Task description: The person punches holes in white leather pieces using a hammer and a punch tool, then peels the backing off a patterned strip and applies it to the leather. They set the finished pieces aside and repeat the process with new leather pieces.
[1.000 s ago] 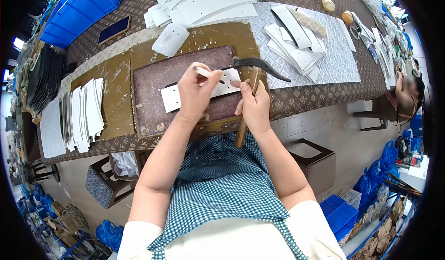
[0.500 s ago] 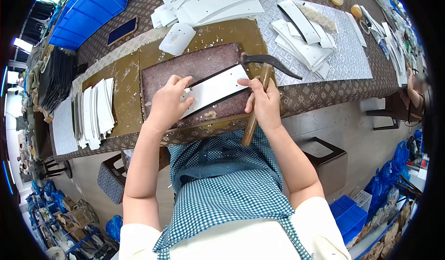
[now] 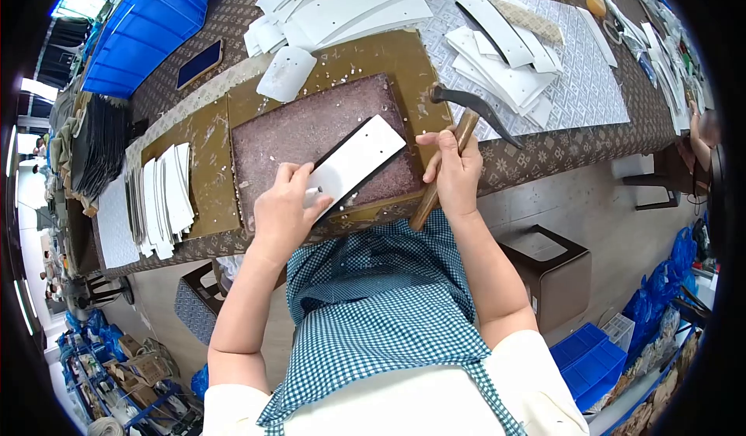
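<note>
A hammer (image 3: 434,195) with a wooden handle and a dark curved head is gripped in my right hand (image 3: 457,176), with the index finger pointing left. My left hand (image 3: 284,211) pinches the lower-left end of a white strip (image 3: 361,156) with a black edge and small holes. By those fingers is a short pale thing (image 3: 314,193), too small to make out. The strip lies tilted over a speckled reddish-brown slab (image 3: 287,129), its upper end close to the slab's right edge. My right hand is apart from the strip.
The slab rests on a worn brown board (image 3: 210,203). A row of white strips (image 3: 167,199) stands left. More white pieces (image 3: 326,8) lie behind, others (image 3: 505,67) at right. A phone (image 3: 200,64), blue crate (image 3: 148,32), stool (image 3: 548,273) and another person (image 3: 703,137) are around.
The strip has turned more steeply, its far end now away from my right hand. My right hand has let go of the strip and moved right with the hammer.
</note>
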`<state>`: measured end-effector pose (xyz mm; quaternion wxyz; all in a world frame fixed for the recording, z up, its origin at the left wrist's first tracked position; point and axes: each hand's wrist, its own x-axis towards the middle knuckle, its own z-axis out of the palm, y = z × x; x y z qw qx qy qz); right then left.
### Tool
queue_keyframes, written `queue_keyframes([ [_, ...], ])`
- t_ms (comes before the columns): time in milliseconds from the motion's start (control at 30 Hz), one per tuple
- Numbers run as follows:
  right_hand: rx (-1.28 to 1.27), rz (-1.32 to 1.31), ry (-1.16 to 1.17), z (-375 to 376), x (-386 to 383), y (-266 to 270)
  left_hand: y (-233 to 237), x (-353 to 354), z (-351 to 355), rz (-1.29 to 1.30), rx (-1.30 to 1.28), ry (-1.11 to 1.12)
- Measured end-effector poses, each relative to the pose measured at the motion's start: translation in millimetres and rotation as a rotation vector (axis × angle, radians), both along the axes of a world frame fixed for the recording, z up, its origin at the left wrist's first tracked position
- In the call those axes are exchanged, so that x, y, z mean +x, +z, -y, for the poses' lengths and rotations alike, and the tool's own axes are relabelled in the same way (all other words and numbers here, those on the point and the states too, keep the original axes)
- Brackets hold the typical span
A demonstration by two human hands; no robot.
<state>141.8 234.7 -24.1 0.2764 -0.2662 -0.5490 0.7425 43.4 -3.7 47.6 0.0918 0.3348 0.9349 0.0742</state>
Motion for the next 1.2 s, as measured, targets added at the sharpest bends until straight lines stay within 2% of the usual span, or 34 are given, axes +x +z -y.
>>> queue_keyframes([
  [67,0.01,-0.006,-0.007,2,-1,1,4,4,-3,0.008,0.043,0.034],
  [167,0.013,0.022,0.024,3,-1,3,11,3,-4,0.176,0.033,0.068],
  [200,0.01,0.02,0.028,2,-1,4,13,1,-3,0.189,0.095,0.004],
  [267,0.003,0.02,0.036,1,0,5,26,-6,-2,0.311,0.145,0.02],
  [300,-0.008,0.016,0.032,0,1,4,28,-13,1,0.376,0.277,0.104],
  [333,-0.018,0.011,0.029,0,0,3,42,-21,-3,0.302,0.232,0.152],
  [367,-0.027,0.005,0.029,-1,0,3,39,-32,-1,0.149,0.326,0.167],
  [400,-0.033,-0.006,0.029,-1,0,2,29,-50,6,-0.133,0.332,0.058],
  [500,-0.04,-0.015,0.025,-1,-2,0,20,-83,4,-0.426,0.163,0.015],
  [533,-0.035,-0.008,0.022,-1,-1,0,16,-84,0,-0.45,0.11,-0.005],
  [633,-0.034,-0.009,0.014,-1,0,0,13,-54,-19,-0.189,-0.138,-0.186],
  [667,-0.032,-0.003,0.015,-1,0,2,18,-34,-24,-0.138,-0.092,-0.335],
  [733,-0.033,0.0,0.007,-1,0,2,42,-8,-30,0.174,0.129,-0.552],
  [833,-0.047,-0.016,0.014,-2,0,-1,51,-12,-20,0.127,0.171,-0.414],
  [900,-0.046,-0.013,0.016,-1,-1,0,44,-33,-14,-0.027,0.221,-0.143],
  [967,-0.046,-0.006,0.018,-1,-1,1,35,-52,-5,-0.188,0.036,-0.141],
  [1000,-0.044,0.001,0.016,-1,-1,1,37,-49,-10,-0.058,-0.037,-0.123],
  [1067,-0.037,-0.012,0.011,0,0,2,43,-37,-21,0.188,0.063,-0.289],
  [1100,-0.039,-0.033,0.006,0,0,-1,52,-34,-30,0.3,0.1,-0.256],
  [1200,-0.072,-0.026,-0.015,1,-1,0,62,-49,-59,0.324,0.408,-0.089],
])
